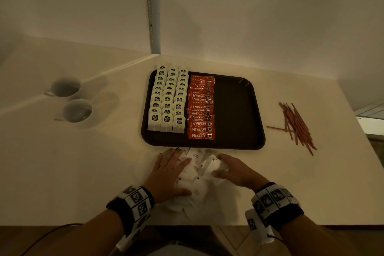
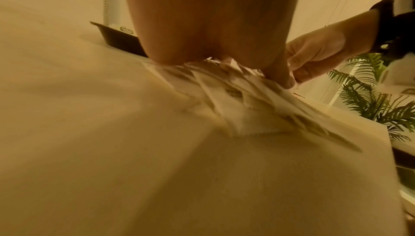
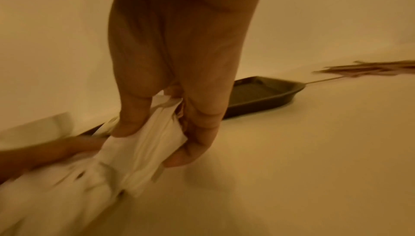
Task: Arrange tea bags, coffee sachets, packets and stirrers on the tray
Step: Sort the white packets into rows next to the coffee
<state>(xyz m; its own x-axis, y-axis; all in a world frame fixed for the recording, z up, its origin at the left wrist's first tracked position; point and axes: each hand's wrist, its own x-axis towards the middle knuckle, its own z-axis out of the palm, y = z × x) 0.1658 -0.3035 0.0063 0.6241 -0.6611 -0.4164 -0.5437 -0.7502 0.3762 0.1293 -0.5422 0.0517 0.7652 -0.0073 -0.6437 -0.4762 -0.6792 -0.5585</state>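
Observation:
A dark tray point(image 1: 239, 110) holds three columns of white tea bags point(image 1: 167, 100) on its left and a column of red coffee sachets point(image 1: 201, 108) beside them; its right half is bare. A loose heap of white packets point(image 1: 197, 181) lies on the table just in front of the tray. My left hand point(image 1: 168, 174) lies flat on the heap's left side with fingers spread. My right hand point(image 1: 226, 169) grips a bunch of white packets point(image 3: 148, 144) between thumb and fingers at the heap's right side. Brown stirrers point(image 1: 297, 127) lie right of the tray.
Two white cups point(image 1: 71, 100) stand on the table to the left of the tray. The table's front edge runs just under my wrists, and its right edge lies close beyond the stirrers. A wall rises behind the tray.

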